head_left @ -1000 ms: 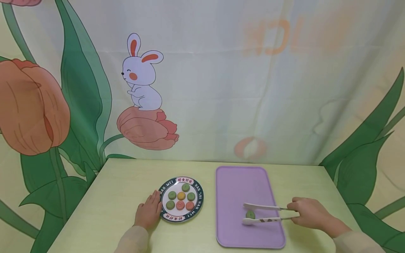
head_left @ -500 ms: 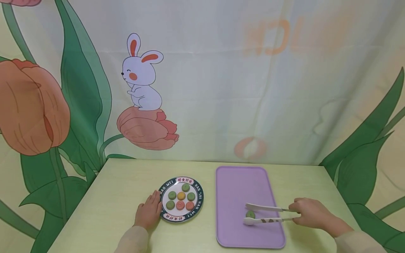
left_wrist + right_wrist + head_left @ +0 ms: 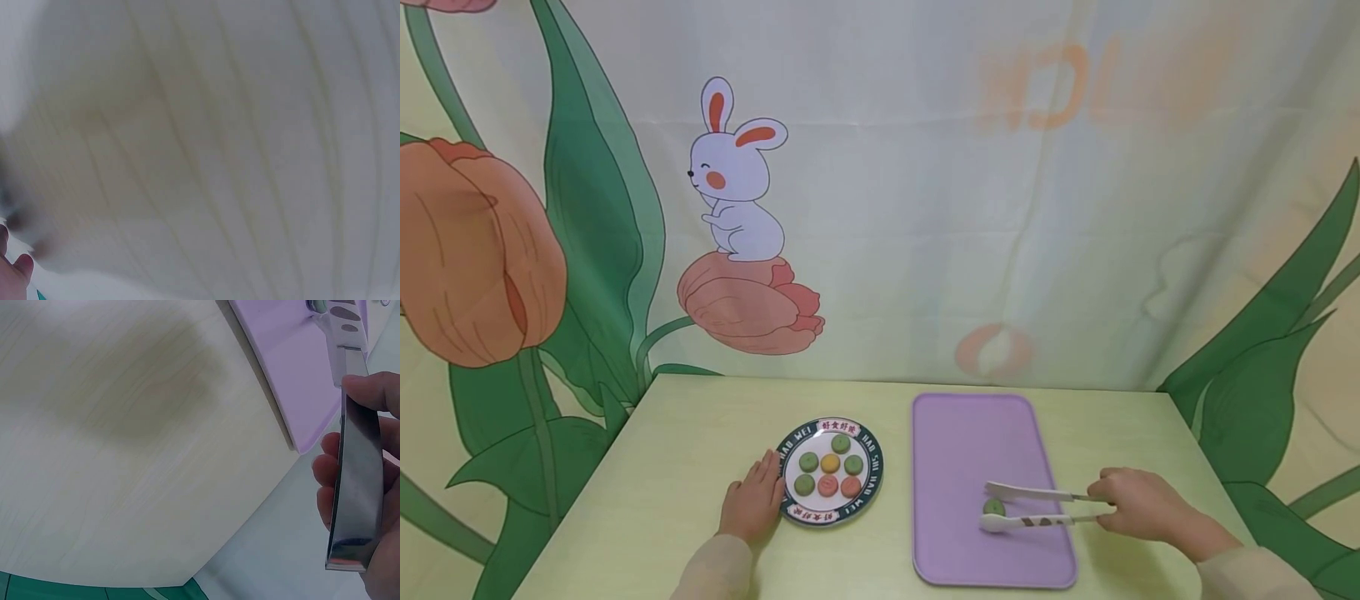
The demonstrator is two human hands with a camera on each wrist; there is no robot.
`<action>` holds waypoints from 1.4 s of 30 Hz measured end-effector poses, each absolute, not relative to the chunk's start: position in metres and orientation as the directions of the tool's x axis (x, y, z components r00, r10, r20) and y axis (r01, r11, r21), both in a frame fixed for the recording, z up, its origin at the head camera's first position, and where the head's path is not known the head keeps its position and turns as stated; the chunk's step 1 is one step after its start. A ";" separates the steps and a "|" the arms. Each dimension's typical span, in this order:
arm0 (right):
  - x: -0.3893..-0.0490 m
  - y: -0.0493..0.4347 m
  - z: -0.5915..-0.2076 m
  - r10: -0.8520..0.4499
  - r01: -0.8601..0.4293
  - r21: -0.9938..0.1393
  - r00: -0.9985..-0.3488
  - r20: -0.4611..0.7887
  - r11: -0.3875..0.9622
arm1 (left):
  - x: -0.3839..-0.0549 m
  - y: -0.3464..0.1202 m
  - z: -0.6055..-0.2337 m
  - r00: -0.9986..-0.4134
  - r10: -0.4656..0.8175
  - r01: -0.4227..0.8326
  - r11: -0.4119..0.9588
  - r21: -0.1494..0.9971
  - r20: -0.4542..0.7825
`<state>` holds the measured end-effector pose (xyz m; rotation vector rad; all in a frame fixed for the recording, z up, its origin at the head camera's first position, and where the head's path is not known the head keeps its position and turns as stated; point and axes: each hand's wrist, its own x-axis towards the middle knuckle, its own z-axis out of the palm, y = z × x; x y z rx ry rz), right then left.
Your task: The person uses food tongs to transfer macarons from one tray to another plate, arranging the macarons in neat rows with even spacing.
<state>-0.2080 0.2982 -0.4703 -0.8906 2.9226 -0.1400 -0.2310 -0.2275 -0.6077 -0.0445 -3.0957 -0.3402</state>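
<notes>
My right hand point(image 3: 1138, 504) grips a pair of tongs point(image 3: 1030, 522) with pale, brown-spotted ends and metal handles. The tong arms are spread, one on each side of a small round green cookie-like piece point(image 3: 993, 507) on the purple tray point(image 3: 947, 450); whether they touch it I cannot tell. In the right wrist view, thumb and curled fingers hold the metal handle point(image 3: 357, 481). My left hand point(image 3: 752, 500) lies with extended fingers against the left rim of a dark-bordered plate point(image 3: 872, 467). On that plate sit several green and pink round pieces and a yellow one point(image 3: 830, 462).
The pale wooden table point(image 3: 647, 483) holds the plate left of the tray, with a gap between. Behind it hangs a curtain point(image 3: 880, 250) printed with tulips and a rabbit. The left wrist view shows mostly tabletop point(image 3: 219, 156).
My right hand and the tongs have slid slightly to the right. The green piece between the tong arms stays where it was on the tray. My left hand keeps its place at the plate.
</notes>
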 end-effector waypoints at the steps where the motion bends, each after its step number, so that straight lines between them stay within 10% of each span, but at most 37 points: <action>1: -0.208 0.298 -0.470 -0.561 -0.554 -0.107 -0.826 -0.047 0.825 | -0.231 -0.227 -0.607 -0.999 0.025 0.031 0.976 0.217 0.028; 42: -0.211 0.287 -0.456 -0.623 -0.624 0.009 -0.779 0.070 0.781 | -0.230 -0.225 -0.604 -1.000 0.018 0.020 0.977 0.213 0.011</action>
